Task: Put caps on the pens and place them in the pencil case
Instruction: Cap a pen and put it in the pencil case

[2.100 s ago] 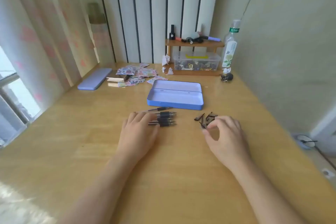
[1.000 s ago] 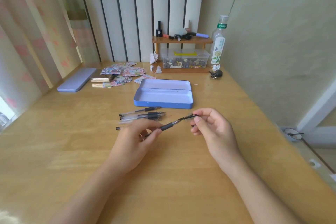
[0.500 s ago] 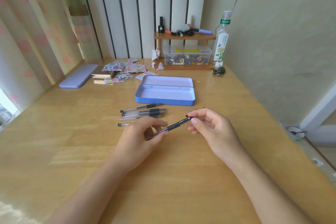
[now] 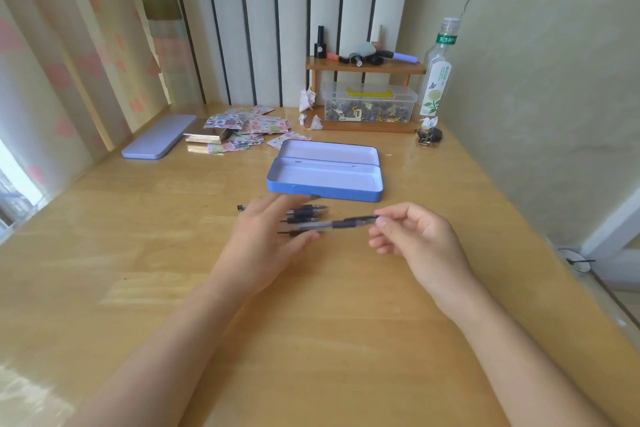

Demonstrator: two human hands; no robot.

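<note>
At a pale wooden desk (image 4: 346, 340), my right hand (image 4: 419, 239) pinches the capped end of a slim black-and-clear pen (image 4: 341, 222) between thumb and fingertips, holding it level just above the surface, while my left hand (image 4: 266, 239) hovers with fingers spread and holding nothing over the loose row of uncapped black-gripped pens (image 4: 306, 213) lying side by side on the desk. The open blue metal pencil case (image 4: 325, 191), lid folded back and tray showing no pens, sits just beyond that row (a second, closed lilac case (image 4: 159, 140) lies well apart at the far left, near a scatter of patterned paper cards (image 4: 249, 128)). I judge the first pen capped and ready to travel to the tray. The grip on it is narrow and sits at one end only, so the long barrel could swing or slip as I carry it forward; if the cap is not pressed fully home, the body may drop out of it. The left fingers, so close over the row, could nudge the round barrels and set them rolling apart or under the case's front wall. I cannot make out the spare caps from here; the right hand may be covering them.
</note>
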